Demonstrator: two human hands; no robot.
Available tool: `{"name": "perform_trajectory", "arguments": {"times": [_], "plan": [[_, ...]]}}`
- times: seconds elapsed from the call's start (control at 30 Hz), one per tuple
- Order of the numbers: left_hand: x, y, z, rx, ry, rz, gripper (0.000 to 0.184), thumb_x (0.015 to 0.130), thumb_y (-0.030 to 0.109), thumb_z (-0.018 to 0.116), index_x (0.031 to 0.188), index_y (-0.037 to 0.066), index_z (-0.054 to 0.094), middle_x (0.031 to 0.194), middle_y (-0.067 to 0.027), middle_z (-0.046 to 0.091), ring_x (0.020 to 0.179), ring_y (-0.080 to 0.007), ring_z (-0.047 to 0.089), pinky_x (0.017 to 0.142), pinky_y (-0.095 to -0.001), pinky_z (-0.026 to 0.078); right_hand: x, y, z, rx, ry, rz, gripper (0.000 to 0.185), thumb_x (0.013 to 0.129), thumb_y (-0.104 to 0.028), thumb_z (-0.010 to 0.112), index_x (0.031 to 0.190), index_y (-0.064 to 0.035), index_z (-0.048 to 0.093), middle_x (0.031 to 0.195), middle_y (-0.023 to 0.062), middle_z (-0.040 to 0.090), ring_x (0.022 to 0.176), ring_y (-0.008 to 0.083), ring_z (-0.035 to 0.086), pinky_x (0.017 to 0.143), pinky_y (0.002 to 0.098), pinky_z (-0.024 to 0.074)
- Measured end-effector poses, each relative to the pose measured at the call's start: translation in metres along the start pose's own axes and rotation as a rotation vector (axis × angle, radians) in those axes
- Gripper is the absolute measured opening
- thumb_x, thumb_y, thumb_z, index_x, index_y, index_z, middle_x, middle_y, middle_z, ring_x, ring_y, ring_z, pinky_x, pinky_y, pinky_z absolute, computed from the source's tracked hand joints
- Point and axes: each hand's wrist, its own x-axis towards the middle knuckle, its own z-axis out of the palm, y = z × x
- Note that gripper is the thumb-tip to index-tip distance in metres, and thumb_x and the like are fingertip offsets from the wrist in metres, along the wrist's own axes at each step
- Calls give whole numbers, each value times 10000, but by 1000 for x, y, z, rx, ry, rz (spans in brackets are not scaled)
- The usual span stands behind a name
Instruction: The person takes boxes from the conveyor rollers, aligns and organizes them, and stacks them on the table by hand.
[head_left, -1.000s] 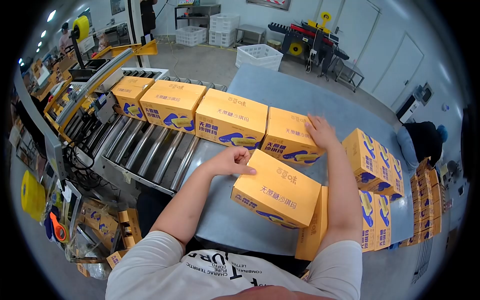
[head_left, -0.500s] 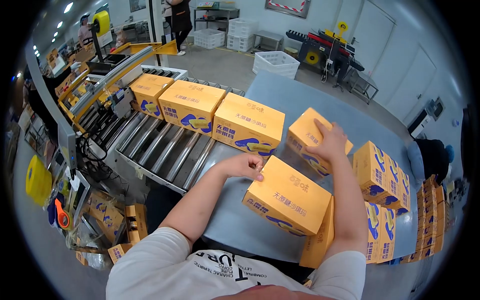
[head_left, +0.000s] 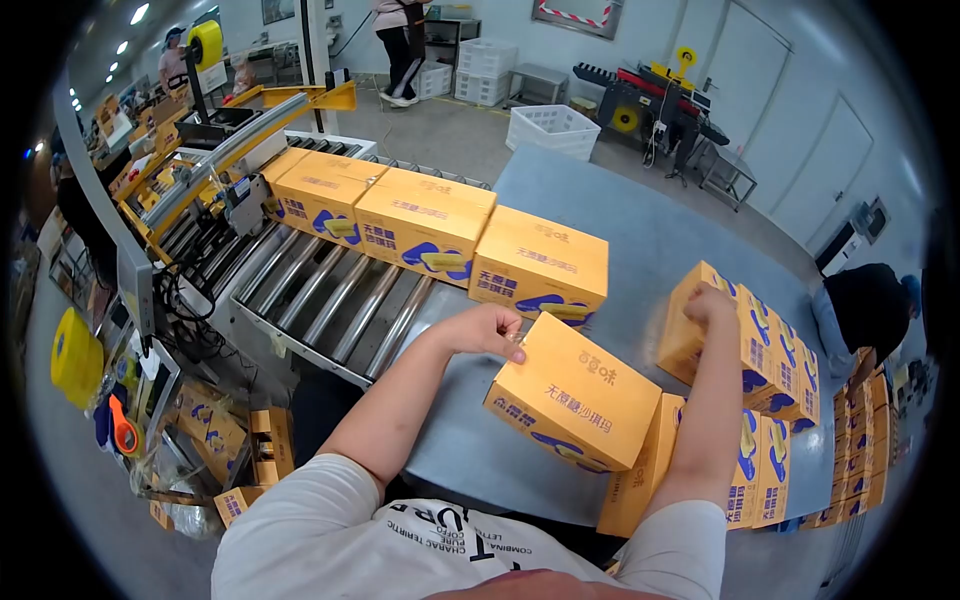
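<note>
Over the table [head_left: 620, 205], 1 box [head_left: 580, 392] is touched by the left hand [head_left: 488, 331], fingers curled; another box [head_left: 680, 335] by the right hand [head_left: 711, 304], finger spread unclear.

On the left, a row of cartons [head_left: 428, 203] along the roller conveyor [head_left: 345, 310], with its last carton [head_left: 540, 252] on the table [head_left: 645, 215]. Before that row, a front carton [head_left: 580, 385] at the left hand [head_left: 487, 330]; to its right, standing cartons [head_left: 778, 350], with the right hand [head_left: 712, 305] at another carton [head_left: 683, 328] just left of them. Behind the table, a crate [head_left: 552, 132] on the floor [head_left: 455, 130].
</note>
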Motion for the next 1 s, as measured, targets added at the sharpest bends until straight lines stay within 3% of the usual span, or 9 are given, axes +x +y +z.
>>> {"name": "perform_trajectory", "arguments": {"times": [0.1, 0.17, 0.3, 0.4, 0.5, 0.6, 0.73, 0.83, 1.0], "plan": [[1, 1, -2, 59, 6, -8, 516, 743, 221, 936, 672, 139, 432, 654, 99, 414, 651, -43, 369, 580, -252, 313, -26, -6, 16, -299, 302, 201, 418, 849, -238, 686, 1259, -156, 669, 1474, 150, 543, 1300, 276, 568, 1077, 481, 459], [1, 2, -3, 94, 0, -10, 536, 744, 240, 936, 667, 144, 415, 643, 102, 391, 641, -41, 352, 564, -254, 298, -12, -6, 32, -380, 459, 123, 402, 902, -223, 648, 1295, -138, 653, 1477, 159, 537, 1297, 283, 571, 1079, 486, 454], [-3, 10, -2, 100, 2, -22, 556, 755, 260, 931, 659, 151, 394, 629, 108, 362, 625, -36, 327, 547, -251, 272, 55, -10, 49, 369, 192, -594, 473, 999, -328, 610, 1443, -167, 580, 1543, 164, 492, 1460, 303, 431, 1161, 538, 360], [-4, 12, -3, 93, -7, -40, 561, 755, 263, 932, 655, 156, 391, 626, 113, 357, 619, -33, 321, 545, -248, 264, 46, -38, 66, 434, 248, -773, 541, 1017, -438, 575, 1497, -191, 535, 1549, 146, 474, 1476, 292, 394, 1166, 613, 301], [0, 1, -5, 61, -55, -14, 529, 810, 308, 893, 655, 147, 413, 625, 113, 371, 614, -33, 321, 542, -253, 262, -15, -59, 49, 143, 268, -520, 614, 1004, -536, 554, 1517, -201, 507, 1530, 159, 482, 1481, 302, 380, 1195, 623, 227], [3, -6, 3, -41, 5, -22, 503, 929, 422, 761, 661, 122, 459, 620, 97, 409, 608, -39, 332, 534, -263, 265, -55, -77, 21, -33, 113, -448, 857, 861, -689, 656, 1557, -230, 455, 1547, 175, 451, 1507, 315, 336, 1217, 623, 166], [10, -1, 11, 58, 219, -129, 648, 1055, 598, 473, 673, 80, 546, 623, 55, 464, 594, -68, 370, 536, -274, 291, -68, -91, 51, -57, 224, -769, 1163, 523, -704, 863, 1528, -254, 489, 1513, 202, 467, 1434, 395, 397, 1192, 586, 231], [18, -6, 11, 150, 225, -246, 761, 1069, 640, 356, 747, 28, 672, 691, -11, 606, 640, -125, 509, 609, -294, 420, -52, -85, 51, 75, 167, -907, 1129, 519, -663, 876, 1502, -246, 512, 1507, 216, 456, 1390, 408, 428, 1162, 572, 276], [16, 2, 37, 301, 374, -177, 754, 1075, 598, 333, 984, -23, 750, 890, -156, 743, 859, -303, 685, 802, -415, 521, -83, -97, 41, -150, 539, -637, 968, 611, -566, 867, 1463, -236, 549, 1410, 216, 503, 1354, 389, 455, 1110, 518, 337]]}}
